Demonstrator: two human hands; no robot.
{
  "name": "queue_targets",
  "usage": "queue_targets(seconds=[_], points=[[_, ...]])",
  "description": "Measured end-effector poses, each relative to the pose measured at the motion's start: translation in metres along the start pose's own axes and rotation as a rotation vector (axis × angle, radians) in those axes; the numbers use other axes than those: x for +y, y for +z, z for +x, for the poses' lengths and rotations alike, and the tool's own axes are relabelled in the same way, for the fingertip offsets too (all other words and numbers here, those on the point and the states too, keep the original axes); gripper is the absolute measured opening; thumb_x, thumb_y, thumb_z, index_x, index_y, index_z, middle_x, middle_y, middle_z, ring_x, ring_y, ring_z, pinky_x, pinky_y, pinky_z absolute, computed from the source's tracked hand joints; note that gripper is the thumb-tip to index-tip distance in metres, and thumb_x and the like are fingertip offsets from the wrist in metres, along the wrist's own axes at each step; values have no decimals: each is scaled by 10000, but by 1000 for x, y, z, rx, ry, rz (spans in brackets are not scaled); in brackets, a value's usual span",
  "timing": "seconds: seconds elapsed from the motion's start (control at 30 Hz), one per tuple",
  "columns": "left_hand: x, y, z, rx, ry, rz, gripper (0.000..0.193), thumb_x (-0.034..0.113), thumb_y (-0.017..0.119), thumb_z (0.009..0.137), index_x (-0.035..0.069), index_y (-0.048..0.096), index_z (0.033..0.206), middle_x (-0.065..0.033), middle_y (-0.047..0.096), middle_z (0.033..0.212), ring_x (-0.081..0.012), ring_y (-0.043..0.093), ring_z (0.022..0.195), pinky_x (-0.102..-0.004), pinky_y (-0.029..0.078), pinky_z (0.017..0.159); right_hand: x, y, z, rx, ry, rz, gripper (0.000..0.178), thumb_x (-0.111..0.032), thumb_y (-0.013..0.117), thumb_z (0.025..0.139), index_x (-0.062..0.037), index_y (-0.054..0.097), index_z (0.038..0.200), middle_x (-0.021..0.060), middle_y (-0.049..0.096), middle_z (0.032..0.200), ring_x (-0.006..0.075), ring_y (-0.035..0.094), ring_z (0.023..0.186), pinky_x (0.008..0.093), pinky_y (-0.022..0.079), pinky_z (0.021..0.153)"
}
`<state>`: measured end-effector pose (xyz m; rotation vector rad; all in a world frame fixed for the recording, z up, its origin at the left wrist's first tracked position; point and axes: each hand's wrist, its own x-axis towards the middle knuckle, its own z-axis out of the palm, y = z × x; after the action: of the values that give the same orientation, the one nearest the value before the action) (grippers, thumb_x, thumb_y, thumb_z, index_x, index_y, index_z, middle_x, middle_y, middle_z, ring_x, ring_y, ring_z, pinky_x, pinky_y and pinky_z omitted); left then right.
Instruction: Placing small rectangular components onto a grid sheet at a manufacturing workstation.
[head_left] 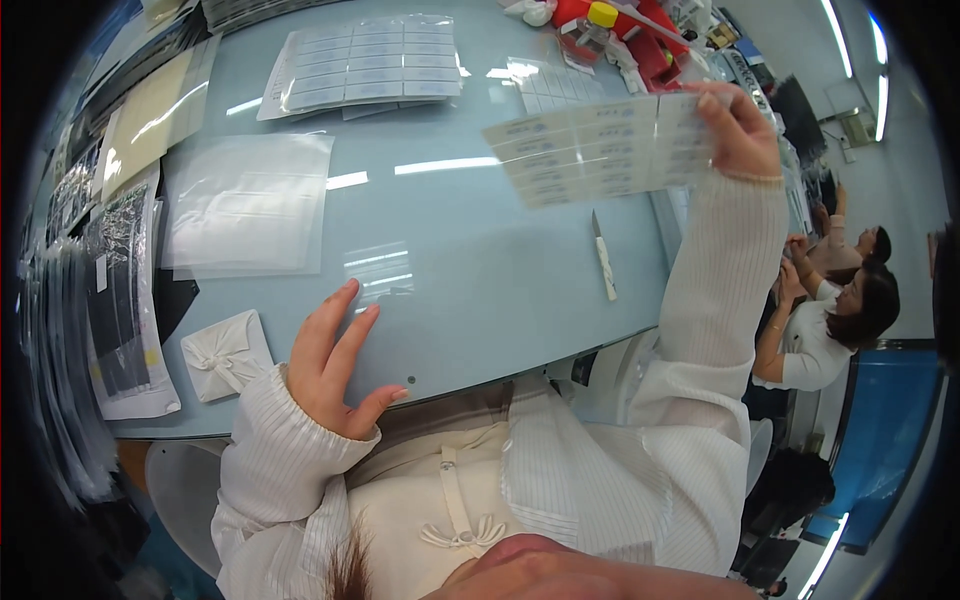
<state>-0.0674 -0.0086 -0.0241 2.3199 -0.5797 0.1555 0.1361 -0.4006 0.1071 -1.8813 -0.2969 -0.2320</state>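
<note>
Label sheet lifted over the table, one hand resting flat.

Nearest, the left hand lies spread, fingers open, on the pale blue table at its near edge, holding nothing. Beyond it and to the right, the right hand pinches the right end of a label sheet, held in the air above the table and well apart from the left hand, over a small white knife.

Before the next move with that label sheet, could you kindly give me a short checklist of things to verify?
1. Right hand pinches the label sheet by its right end: ok.
2. Sheet lifted off the table: ok.
3. Left hand free, open, at the table's near edge: ok.
4. Craft knife lies apart from both hands: ok.
5. Knife blade retracted: cannot tell.
6. Label count on the sheet: cannot tell.
</note>
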Motion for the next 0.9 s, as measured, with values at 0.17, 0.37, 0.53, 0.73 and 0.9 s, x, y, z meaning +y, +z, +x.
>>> queue_targets(seconds=[0.17, 0.37, 0.53, 0.73, 0.9], points=[[-1, 2, -5, 12, -6, 27, 772, 310, 834, 775, -52, 511, 1375, -299, 454, 1456, -473, 493, 1303, -516, 430, 1072, -7, -5, 82, -269, -2, -129, 210, -148, 818, 853, -91, 764, 1048, 25, 707, 908, 145, 649, 886, 266, 499, 833], [1, 4, -4, -3, 6, 98, 714, 272, 822, 783, -49, 533, 1351, -285, 493, 1427, -466, 494, 1305, -523, 430, 1070, 51, 47, 172, -612, 127, -574, 349, -228, 894, 768, -112, 789, 1080, 66, 723, 1084, 253, 641, 1043, 366, 507, 904], [-1, 3, -2, -6, -5, 56, 691, 258, 815, 791, -67, 539, 1334, -284, 494, 1432, -458, 499, 1302, -525, 434, 1062, 83, 87, 156, -255, 20, -745, 653, -313, 926, 716, -101, 690, 1287, 131, 653, 1314, 281, 596, 1247, 379, 486, 1038], [0, 0, -3, -36, -45, 76, 710, 221, 807, 755, -35, 529, 1357, -251, 496, 1446, -447, 483, 1324, -522, 413, 1084, 92, 119, 98, -493, 312, -1159, 887, -544, 829, 771, -88, 518, 1464, 165, 540, 1469, 324, 491, 1381, 420, 403, 1139], [-2, -2, -2, -55, -22, 84, 671, 280, 800, 807, -56, 554, 1333, -282, 492, 1440, -446, 492, 1313, -535, 432, 1056, 98, 116, 84, -604, 281, -1125, 960, -642, 740, 803, -126, 407, 1540, 174, 337, 1611, 326, 324, 1489, 413, 300, 1208]])
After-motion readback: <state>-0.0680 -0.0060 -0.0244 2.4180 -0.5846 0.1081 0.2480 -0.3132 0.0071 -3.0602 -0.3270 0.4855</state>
